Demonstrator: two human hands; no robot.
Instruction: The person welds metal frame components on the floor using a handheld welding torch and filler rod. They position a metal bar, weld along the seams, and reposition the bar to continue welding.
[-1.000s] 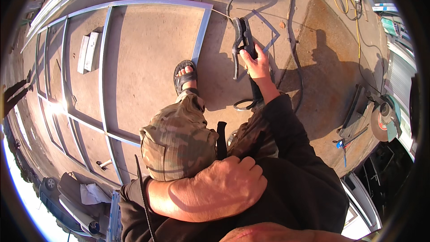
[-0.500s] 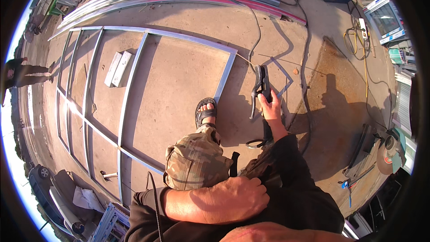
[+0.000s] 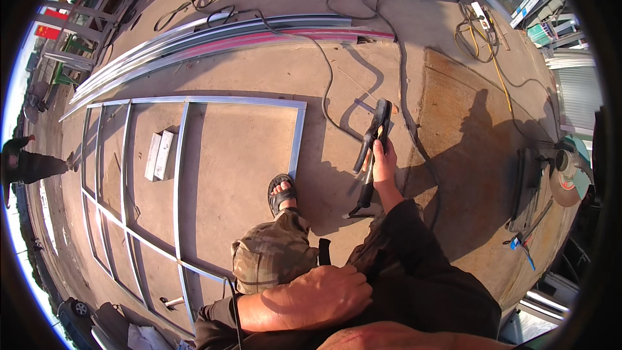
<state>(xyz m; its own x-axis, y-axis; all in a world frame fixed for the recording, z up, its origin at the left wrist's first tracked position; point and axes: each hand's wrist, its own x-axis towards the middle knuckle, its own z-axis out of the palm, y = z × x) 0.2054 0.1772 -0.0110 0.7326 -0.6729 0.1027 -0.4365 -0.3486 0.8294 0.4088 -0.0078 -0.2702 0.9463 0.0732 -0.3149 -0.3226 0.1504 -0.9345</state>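
My right hand grips a black welding electrode holder; my left hand rests flat on my knee.

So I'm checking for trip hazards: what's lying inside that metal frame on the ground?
Inside the metal frame: two pale blocks lying side by side, and bare concrete. The knee covers the frame's near part.

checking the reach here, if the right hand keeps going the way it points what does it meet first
The right hand, gripping a black welding electrode holder, points up the picture; first in line looks like the bare concrete floor, though depth is unclear.
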